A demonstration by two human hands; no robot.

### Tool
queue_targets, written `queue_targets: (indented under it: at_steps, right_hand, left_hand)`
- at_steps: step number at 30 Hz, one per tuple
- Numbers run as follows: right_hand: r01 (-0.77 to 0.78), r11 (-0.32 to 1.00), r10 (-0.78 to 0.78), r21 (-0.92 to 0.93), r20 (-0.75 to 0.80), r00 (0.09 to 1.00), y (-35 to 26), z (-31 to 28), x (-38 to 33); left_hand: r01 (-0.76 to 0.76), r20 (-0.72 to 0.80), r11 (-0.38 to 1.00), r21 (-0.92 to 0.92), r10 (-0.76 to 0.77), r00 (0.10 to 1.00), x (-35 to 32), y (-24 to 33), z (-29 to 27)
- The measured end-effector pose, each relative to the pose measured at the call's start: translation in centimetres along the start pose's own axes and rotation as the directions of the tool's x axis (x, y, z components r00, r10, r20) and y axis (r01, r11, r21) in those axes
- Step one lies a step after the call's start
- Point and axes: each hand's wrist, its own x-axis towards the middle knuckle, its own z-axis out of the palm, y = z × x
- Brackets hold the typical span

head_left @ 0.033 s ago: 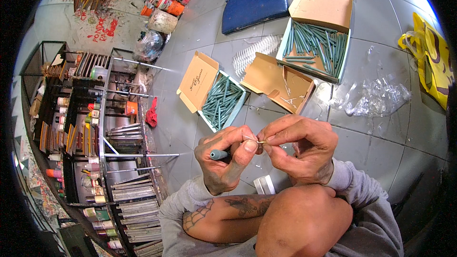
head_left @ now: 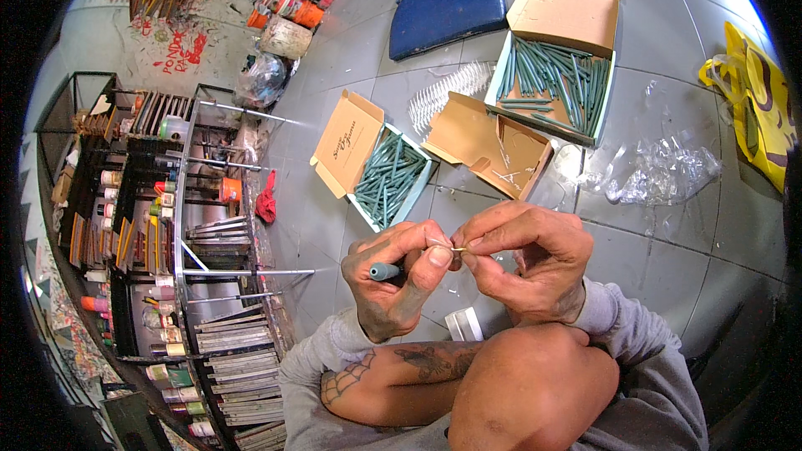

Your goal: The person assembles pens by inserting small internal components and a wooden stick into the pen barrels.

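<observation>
Both my hands meet in the middle, above my crossed legs. My left hand (head_left: 393, 280) is closed round a teal pen-like tube (head_left: 382, 271), its rounded end poking out beside the palm. Its thumb and forefinger also pinch at a thin brass-coloured piece (head_left: 459, 249). From the other side, the fingertips of my right hand (head_left: 530, 255) grip that same thin piece. Ahead lie an open box (head_left: 345, 146) and a larger open box (head_left: 568, 17), both filled with similar teal tubes. A brown carton (head_left: 472, 134) between them holds a few thin white sticks.
Crumpled clear plastic (head_left: 668, 174) and a yellow bag (head_left: 756, 108) lie to the right. A ridged clear plastic strip (head_left: 451, 93) and a blue seat pad (head_left: 449, 10) are farther off. A metal rack (head_left: 190, 225) with bottles and frames stands left. A small white object (head_left: 464, 324) sits near my knee.
</observation>
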Motion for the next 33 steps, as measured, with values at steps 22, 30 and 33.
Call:
queue_targets:
  at_steps: [22,30,33]
  right_hand:
    - [-0.079,0.994,0.077,0.079,0.029,0.997,-0.01,-0.18,-0.04]
    - [-0.063,0.996,0.062,0.067,0.018,0.998,-0.01,-0.11,0.07]
    - [-0.063,0.996,0.062,0.056,0.020,0.998,-0.02,-0.13,0.04]
  left_hand:
    - [0.019,0.026,0.999,0.028,-0.020,0.999,0.06,0.05,-0.31]
    - [0.054,0.017,0.998,-0.029,-0.053,0.998,-0.05,0.00,-0.11]
    - [0.058,0.019,0.998,-0.022,-0.058,0.998,-0.11,-0.10,-0.22]
